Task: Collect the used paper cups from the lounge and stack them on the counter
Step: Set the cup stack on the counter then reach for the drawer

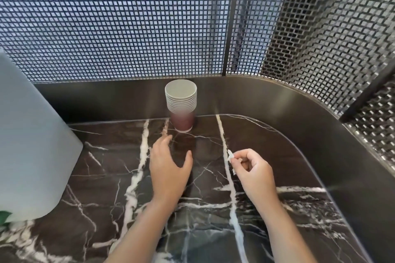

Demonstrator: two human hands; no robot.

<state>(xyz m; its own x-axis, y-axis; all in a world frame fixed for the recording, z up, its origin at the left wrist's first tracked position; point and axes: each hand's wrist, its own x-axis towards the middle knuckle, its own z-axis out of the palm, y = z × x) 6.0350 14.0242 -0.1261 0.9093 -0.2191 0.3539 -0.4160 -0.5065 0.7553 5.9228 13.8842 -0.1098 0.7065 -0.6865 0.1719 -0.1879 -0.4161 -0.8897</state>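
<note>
Head view: one stack of paper cups (181, 102) stands upright at the frame's centre, at the back edge of the dark marble bench (299, 215). About ten rims show, but the exact count is unclear. Two hands lie below it. The left hand (168, 166), fingers loosely spread and holding nothing, is near the stack but apart from it. The right hand (254, 168) pinches one small white scrap (230, 154). One pale rounded container (32, 134) sits at the left edge

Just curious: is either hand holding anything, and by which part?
The right hand pinches a small white scrap between thumb and forefinger, its upper tip sticking out. The left hand holds nothing, apart from the cups.
</note>
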